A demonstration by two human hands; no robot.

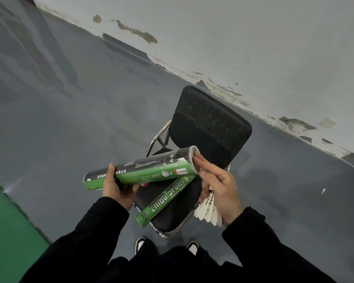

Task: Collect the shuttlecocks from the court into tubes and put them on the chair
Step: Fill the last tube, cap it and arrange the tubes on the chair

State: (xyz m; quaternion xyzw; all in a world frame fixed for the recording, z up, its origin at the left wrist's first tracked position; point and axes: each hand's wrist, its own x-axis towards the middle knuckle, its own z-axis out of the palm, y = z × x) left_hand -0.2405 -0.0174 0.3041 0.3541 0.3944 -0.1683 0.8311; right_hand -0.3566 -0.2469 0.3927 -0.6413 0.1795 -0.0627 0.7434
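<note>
One tube (165, 198) already lies on the chair (211, 127); the left hand (116, 188) grips a second tube (139, 170); the right hand (219, 186) clutches shuttlecocks (207, 211) not yet loaded.

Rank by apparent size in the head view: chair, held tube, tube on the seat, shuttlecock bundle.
1. chair
2. held tube, nearer the camera
3. tube on the seat, partly hidden, so unsure against the held one
4. shuttlecock bundle

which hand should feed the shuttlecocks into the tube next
Right. The right hand already holds the shuttlecocks and touches the held tube at its open end; the left hand grips that tube.
</note>
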